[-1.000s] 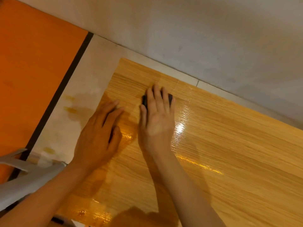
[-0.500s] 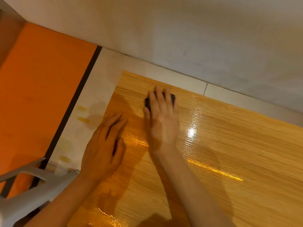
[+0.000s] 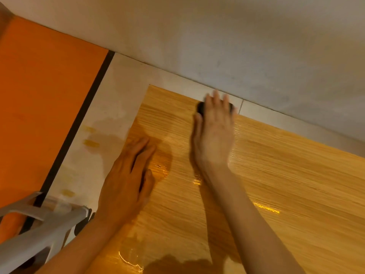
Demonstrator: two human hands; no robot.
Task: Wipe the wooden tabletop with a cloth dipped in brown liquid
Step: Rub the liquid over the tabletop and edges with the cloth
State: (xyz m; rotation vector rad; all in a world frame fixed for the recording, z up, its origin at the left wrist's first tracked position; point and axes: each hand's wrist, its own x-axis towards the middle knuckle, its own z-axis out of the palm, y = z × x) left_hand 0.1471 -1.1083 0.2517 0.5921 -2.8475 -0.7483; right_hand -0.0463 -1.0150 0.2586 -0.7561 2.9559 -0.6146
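I see the right hand (image 3: 214,133) lying flat with straight fingers on the dark cloth (image 3: 201,109), which peeks out under the fingertips at the tabletop's (image 3: 276,175) far edge, by the wall. The left hand (image 3: 128,178) rests flat, fingers straight, on the wet near-left part, well apart from the cloth.

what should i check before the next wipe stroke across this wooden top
1. Dark cloth under the right hand: ok, flat fingers press it down.
2. Left hand bracing the light wooden tabletop: ok, resting flat near its left edge.
3. Cloth within the top: not ok, it sits at the far edge by the pale tiled floor.
4. Liquid left in the cloth: cannot tell.
5. Coverage: not ok, glossy wet streaks are patchy.
6. Drips off the top: not ok, brown spots mark the floor.
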